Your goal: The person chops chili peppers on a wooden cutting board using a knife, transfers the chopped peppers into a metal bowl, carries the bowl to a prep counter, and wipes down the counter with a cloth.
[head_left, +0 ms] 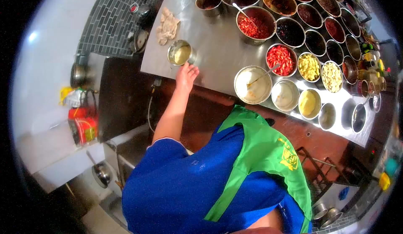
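My left hand point(187, 77) reaches over the near edge of the steel table, at the left. Its fingers are apart, close against the near side of a small metal bowl point(171, 56). Whether the fingertips touch the bowl is hard to tell. Pale yellowish contents point(182, 55) lie in the bowl. A crumpled beige cloth point(168, 26) lies just beyond it. My right hand is out of view.
Many metal containers stand on the steel table point(214, 41), with chopped red peppers point(280, 60), yellow pieces point(309, 67) and dark sauces. A spoon leans in a white-filled bowl point(253, 85) near the front edge. A pan point(101, 174) is at the lower left.
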Demonstrator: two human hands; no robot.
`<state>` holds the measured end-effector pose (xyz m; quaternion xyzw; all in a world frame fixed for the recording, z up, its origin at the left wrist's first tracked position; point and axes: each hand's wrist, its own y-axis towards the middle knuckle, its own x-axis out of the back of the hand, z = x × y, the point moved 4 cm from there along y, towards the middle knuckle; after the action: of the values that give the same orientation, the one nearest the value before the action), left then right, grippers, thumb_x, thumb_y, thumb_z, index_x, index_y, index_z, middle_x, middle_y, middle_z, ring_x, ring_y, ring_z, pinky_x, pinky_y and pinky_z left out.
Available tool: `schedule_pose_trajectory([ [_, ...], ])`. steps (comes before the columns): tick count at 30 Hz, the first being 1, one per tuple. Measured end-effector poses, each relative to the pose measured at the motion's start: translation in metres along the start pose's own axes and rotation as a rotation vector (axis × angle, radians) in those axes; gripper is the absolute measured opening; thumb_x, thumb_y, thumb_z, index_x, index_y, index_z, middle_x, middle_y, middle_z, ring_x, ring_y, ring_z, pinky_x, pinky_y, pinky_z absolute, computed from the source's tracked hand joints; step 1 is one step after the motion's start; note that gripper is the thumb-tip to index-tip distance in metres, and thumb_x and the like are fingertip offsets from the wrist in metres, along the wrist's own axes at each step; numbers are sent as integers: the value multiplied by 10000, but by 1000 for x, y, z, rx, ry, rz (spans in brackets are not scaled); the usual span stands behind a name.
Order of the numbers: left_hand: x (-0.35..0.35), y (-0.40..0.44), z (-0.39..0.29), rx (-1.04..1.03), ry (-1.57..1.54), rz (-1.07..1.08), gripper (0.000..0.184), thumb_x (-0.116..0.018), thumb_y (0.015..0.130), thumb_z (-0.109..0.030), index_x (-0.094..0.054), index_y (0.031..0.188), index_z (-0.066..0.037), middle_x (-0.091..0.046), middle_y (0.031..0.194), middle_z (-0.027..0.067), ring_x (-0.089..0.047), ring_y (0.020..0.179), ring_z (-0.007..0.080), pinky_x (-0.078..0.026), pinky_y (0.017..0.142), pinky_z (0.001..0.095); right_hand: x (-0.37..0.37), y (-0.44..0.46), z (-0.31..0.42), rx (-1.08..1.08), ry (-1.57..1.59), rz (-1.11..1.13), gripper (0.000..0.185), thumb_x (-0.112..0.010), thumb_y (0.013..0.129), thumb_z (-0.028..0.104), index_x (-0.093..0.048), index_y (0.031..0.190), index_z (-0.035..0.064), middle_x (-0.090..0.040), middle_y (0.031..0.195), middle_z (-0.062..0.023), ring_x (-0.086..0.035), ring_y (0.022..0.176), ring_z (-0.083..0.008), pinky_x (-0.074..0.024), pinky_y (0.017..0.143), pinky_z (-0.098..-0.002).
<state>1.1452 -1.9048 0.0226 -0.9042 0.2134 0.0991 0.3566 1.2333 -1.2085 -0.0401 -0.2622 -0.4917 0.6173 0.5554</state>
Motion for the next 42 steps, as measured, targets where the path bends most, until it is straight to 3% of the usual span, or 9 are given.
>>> schedule_pose_trajectory([
  [6,14,51,6,-58,-93,-133,165,-615,937,-124,-525,1017,-11,-567,921,79,-622,819,230,-558,715,358,-6,-6,-5,-3,-7,-22,425,-669,948,315,-601,1241,14,-674,1125,-137,-625,996,-237,-508,876,-385],
  [13,-11,29,22,-21,65,-199,106,-576,827,-11,-525,920,1,-586,774,79,-605,595,179,-498,499,273,-11,-8,-7,0,-25,-35,422,-668,947,313,-601,1237,13,-674,1125,-137,-625,996,-238,-507,874,-386],
  [20,-80,-29,87,187,274,143,68,-616,869,-75,-571,899,-34,-636,801,98,-655,713,214,-526,598,345,-14,-9,-13,7,-28,-42,420,-668,947,311,-601,1233,11,-674,1124,-137,-626,996,-240,-507,873,-386],
  [27,-106,-45,95,173,365,456,138,-625,958,-144,-616,1009,-16,-651,902,76,-657,818,185,-535,715,331,-20,-19,-26,4,15,-75,417,-667,946,309,-601,1229,10,-674,1124,-136,-626,996,-241,-506,872,-387],
  [31,-81,-54,98,184,479,421,204,-630,984,-212,-620,1078,-31,-630,892,35,-625,810,162,-522,737,316,-24,-23,-33,1,52,-92,415,-667,946,308,-601,1226,9,-674,1123,-136,-626,996,-241,-506,871,-387],
  [35,-15,-63,121,188,700,546,276,-599,980,-140,-536,1210,-1,-653,966,83,-634,760,185,-521,650,310,-26,-26,-40,-3,84,-105,414,-667,945,307,-601,1224,9,-675,1123,-136,-627,996,-242,-506,871,-387],
  [37,1,-87,130,256,810,576,287,-578,910,-31,-546,1193,5,-662,904,120,-643,728,179,-541,662,318,-26,-26,-44,-4,91,-112,413,-667,945,307,-601,1223,8,-675,1123,-136,-627,996,-243,-506,870,-388],
  [39,19,-102,143,242,708,630,279,-620,901,-29,-561,1170,19,-676,921,122,-661,782,193,-549,690,315,-27,-25,-46,-7,98,-109,412,-666,945,306,-601,1222,8,-675,1123,-136,-627,996,-243,-505,870,-388],
  [42,-4,-112,118,172,632,450,184,-611,944,-82,-573,1107,-7,-662,915,99,-647,774,187,-545,690,324,-26,-24,-48,-5,104,-104,411,-666,944,306,-602,1220,7,-675,1122,-136,-627,996,-243,-505,869,-388],
])
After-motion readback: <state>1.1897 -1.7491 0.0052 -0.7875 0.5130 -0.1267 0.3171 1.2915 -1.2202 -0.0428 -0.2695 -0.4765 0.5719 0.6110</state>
